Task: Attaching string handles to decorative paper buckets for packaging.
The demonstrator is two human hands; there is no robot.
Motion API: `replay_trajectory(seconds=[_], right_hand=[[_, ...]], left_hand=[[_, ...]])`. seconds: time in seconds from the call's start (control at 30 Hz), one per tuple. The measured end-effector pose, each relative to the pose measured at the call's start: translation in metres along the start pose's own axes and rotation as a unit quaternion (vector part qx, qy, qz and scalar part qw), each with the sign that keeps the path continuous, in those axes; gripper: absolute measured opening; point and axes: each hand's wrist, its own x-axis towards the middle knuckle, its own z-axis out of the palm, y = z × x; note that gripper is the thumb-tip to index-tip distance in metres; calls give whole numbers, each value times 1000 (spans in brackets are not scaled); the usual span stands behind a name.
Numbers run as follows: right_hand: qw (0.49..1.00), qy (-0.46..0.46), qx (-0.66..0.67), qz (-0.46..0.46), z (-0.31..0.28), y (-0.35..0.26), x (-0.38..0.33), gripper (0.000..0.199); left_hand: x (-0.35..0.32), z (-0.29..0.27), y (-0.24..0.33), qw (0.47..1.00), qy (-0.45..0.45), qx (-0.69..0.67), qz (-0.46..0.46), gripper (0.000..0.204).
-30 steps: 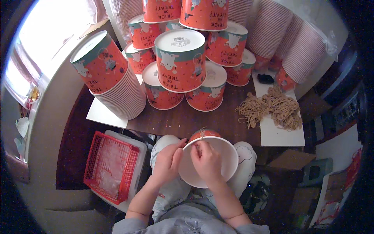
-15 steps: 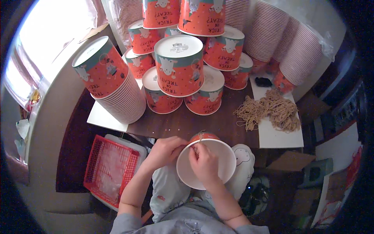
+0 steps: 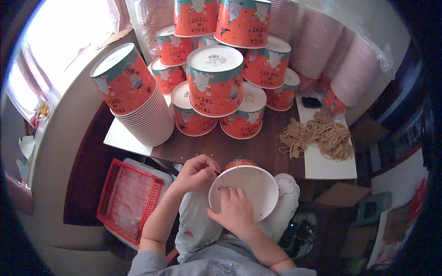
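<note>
An orange paper bucket (image 3: 264, 193) with a white inside rests tilted on my lap, its mouth toward me. Tan twine (image 3: 238, 162) shows at its far rim. My left hand (image 3: 199, 175) is closed in a pinch just outside the bucket's left rim; what its fingers hold, if anything, is hidden. Inside the mouth, my right hand (image 3: 235, 209) has its fingers stretched along the inner wall and its thumb apart. By its fingertips is a small brown spot, too small to name. A small dark dot marks the wall at lower right.
Upside-down printed buckets (image 3: 215, 83) are piled on the brown table (image 3: 193, 149). A tall nested stack (image 3: 147, 115) leans at left, wrapped stacks (image 3: 354, 69) stand at back right. A twine heap (image 3: 322, 135) lies at right. A red basket (image 3: 105, 198) sits below left.
My right hand has dropped from the bucket's far left rim down into its mouth, and its fingers have straightened. My left hand has shifted slightly away from the rim, still pinched.
</note>
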Motion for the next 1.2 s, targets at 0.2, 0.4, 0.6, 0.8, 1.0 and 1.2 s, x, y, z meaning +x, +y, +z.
replay_trajectory(seconds=[0.2,0.4,0.6,0.8,1.0,1.2], right_hand=[[993,-27,27,-109,-2,16,-5,36],[981,-154,38,-110,-49,36,-1,29],[982,-119,115,-89,-67,47,17,24],[996,13,4,-93,-112,70,36,19],[995,-40,85,-22,-134,76,44,11],[959,-40,239,-149,-135,56,66,11]], left_hand=[[-4,-9,1,979,1,-196,-62,5],[-14,-11,1,944,3,-321,-76,3],[-19,-6,16,924,47,-378,-11,5],[-24,-11,32,921,62,-383,7,4],[-24,-4,35,962,100,-243,-78,4],[-12,14,25,995,62,66,-32,12]])
